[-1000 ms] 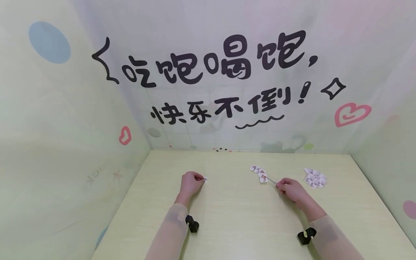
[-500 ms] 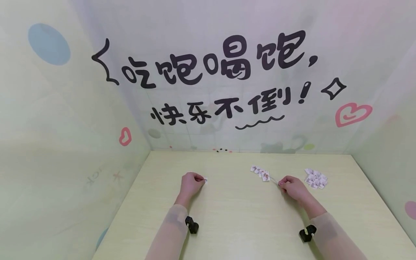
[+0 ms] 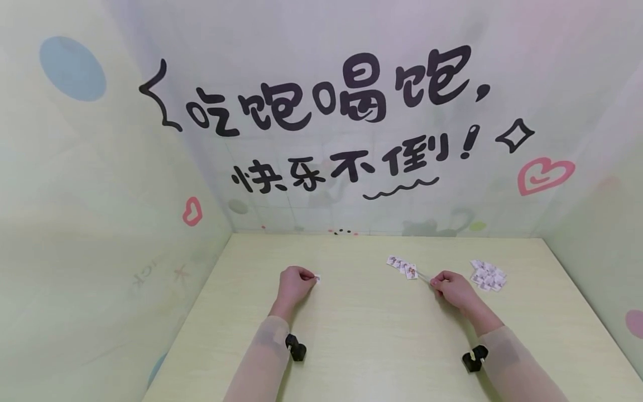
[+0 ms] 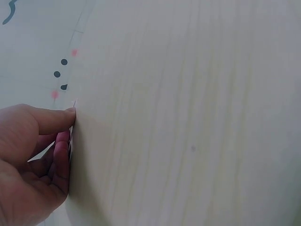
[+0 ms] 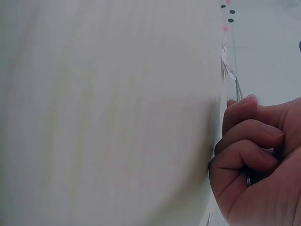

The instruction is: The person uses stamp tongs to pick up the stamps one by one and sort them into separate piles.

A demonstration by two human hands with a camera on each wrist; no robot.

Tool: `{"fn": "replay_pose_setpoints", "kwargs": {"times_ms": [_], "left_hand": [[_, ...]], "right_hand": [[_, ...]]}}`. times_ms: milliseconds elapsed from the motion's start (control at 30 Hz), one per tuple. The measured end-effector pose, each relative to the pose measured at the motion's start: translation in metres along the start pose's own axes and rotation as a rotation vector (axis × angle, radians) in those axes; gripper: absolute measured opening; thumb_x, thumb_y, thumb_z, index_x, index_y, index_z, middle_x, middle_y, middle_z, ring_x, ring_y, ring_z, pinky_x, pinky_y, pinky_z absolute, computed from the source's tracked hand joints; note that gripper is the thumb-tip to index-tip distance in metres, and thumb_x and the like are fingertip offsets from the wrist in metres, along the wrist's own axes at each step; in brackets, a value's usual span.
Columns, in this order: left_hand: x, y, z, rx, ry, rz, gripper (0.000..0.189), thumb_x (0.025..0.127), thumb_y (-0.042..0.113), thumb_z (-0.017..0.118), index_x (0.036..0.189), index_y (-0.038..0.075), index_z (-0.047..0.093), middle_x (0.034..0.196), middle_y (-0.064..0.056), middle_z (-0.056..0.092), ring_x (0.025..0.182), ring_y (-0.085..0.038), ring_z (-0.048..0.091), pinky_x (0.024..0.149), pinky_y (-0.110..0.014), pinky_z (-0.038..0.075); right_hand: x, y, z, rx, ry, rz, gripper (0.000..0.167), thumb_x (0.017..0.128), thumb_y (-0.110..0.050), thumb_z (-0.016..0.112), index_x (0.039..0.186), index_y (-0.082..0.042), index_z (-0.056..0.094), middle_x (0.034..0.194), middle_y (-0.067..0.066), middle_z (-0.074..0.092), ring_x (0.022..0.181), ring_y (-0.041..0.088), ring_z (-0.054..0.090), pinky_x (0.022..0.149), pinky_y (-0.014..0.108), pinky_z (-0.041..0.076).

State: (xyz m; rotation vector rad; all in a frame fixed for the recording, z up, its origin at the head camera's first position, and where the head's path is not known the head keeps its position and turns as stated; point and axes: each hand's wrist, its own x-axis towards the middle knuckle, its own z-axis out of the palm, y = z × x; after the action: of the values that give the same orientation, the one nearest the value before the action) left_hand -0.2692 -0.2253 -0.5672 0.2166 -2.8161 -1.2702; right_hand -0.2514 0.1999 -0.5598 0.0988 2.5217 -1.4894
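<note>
My left hand (image 3: 293, 285) pinches a small white card (image 3: 318, 278) between thumb and fingers, low over the left half of the table; most of the card is hidden. In the left wrist view only its thin edge shows. My right hand (image 3: 454, 289) holds slim metal tweezers (image 3: 425, 277), pointing left and away from me. Their tips meet the edge of a small printed card (image 3: 411, 272), the nearest of a short overlapping row of cards (image 3: 394, 261). In the right wrist view, the fingers curl round the tweezers (image 5: 239, 89).
A loose pile of small printed cards (image 3: 488, 276) lies to the right of my right hand. The pale wooden table (image 3: 351, 335) is bounded by printed walls at the back and both sides. Black camera mounts (image 3: 296, 348) sit at both wrists.
The nearest card of the row has shifted slightly right and away from me and turned into line with the others. My right hand and the tweezers moved slightly with it. My left hand stays put.
</note>
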Motion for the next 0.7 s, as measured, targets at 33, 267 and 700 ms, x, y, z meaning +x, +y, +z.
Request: {"fn": "replay_pose_setpoints", "kwargs": {"times_ms": [33,267,700], "left_hand": [[0.0,0.0001,-0.0002,0.0,0.001,0.0,0.006,0.091,0.005,0.085,0.093,0.003,0.08,0.085,-0.004,0.073,0.078,-0.019,0.066,0.079,-0.04,0.059],[-0.0005,0.001,-0.0016,-0.003,0.0,0.003,0.006,0.091,0.006,0.085,0.092,0.003,0.08,0.084,-0.004,0.072,0.077,-0.019,0.065,0.077,-0.039,0.058],[-0.0018,-0.0008,-0.0019,-0.001,0.0,0.034,0.005,0.091,0.005,0.084,0.092,0.003,0.08,0.084,-0.004,0.073,0.078,-0.019,0.066,0.077,-0.039,0.058]], "right_hand": [[0.0001,0.0,-0.0001,-0.001,0.0,0.0,0.02,0.108,-0.015,0.059,0.095,-0.001,0.063,0.076,0.003,0.059,0.074,0.021,0.05,0.069,0.035,0.038],[-0.0001,0.0007,-0.0019,-0.008,0.003,0.002,0.021,0.108,-0.017,0.06,0.098,0.0,0.064,0.08,0.003,0.06,0.076,0.021,0.05,0.07,0.035,0.04],[-0.0045,0.005,-0.0028,-0.007,-0.005,0.028,0.022,0.11,-0.02,0.059,0.1,0.0,0.063,0.083,0.004,0.061,0.077,0.021,0.05,0.069,0.035,0.04]]}}
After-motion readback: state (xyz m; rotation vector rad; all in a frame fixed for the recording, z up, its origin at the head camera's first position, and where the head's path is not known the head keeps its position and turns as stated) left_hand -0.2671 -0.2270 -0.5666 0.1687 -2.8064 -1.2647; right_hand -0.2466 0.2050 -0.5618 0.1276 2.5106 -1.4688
